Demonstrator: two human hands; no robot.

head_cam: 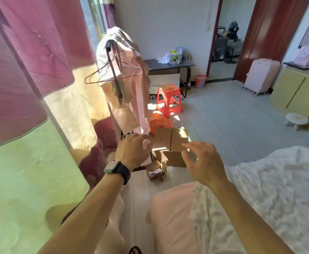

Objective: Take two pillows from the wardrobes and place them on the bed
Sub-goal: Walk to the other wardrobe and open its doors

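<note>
The bed [271,195] fills the lower right, covered by a white textured blanket over a pink sheet [170,213]. No pillow and no wardrobe show in this view. My left hand [131,151], with a dark watch on its wrist, is raised over the floor beside the bed, fingers loosely curled and holding nothing. My right hand [203,162] hovers above the bed's near corner with its fingers spread and empty. Both forearms reach forward from the bottom of the frame.
Curtains [30,88] hang close on the left. A clothes rack [120,74] with hangers and pink garments stands ahead. Cardboard boxes [170,142], an orange basket [159,122] and a red stool [168,99] crowd the floor. A yellow cabinet [296,88], pink suitcase [261,76], dark table [168,64] and doorway [225,43] lie beyond.
</note>
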